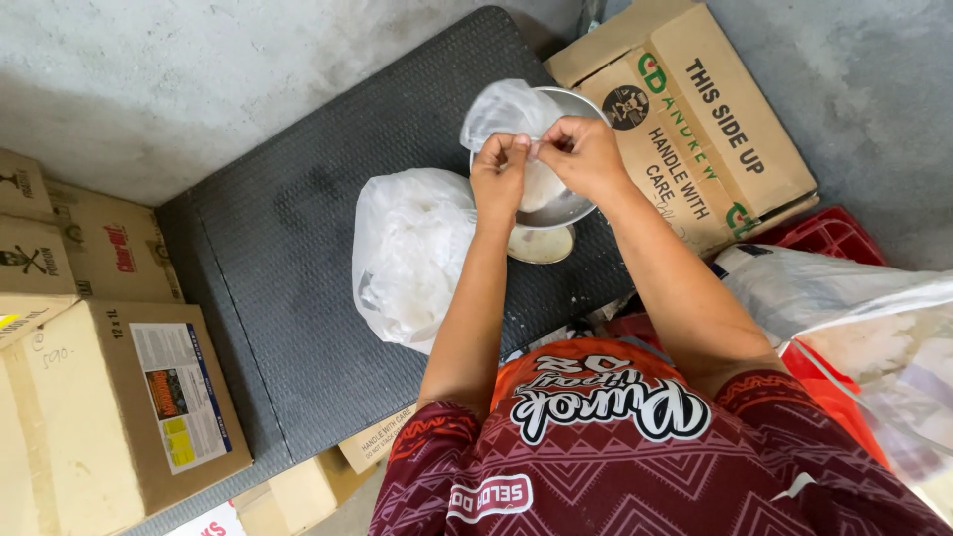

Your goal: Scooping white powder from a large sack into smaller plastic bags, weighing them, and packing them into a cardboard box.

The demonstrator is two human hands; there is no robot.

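Observation:
My left hand (499, 169) and my right hand (581, 151) meet over a round metal bowl (573, 203), both pinching the mouth of a small clear plastic bag (503, 111). The small bag puffs up above my fingers, over the bowl's far rim. A large white plastic bag (412, 253) full of white material lies just left of the bowl on a dark ribbed mat (288, 258). A pale round lid or base (541, 245) shows under the bowl's near edge.
A brown cardboard box (695, 119) lies right of the bowl. More cardboard boxes (109, 397) stack along the left. A red crate (829, 235) and big clear bags (854, 308) sit at the right. The floor is bare concrete (179, 69).

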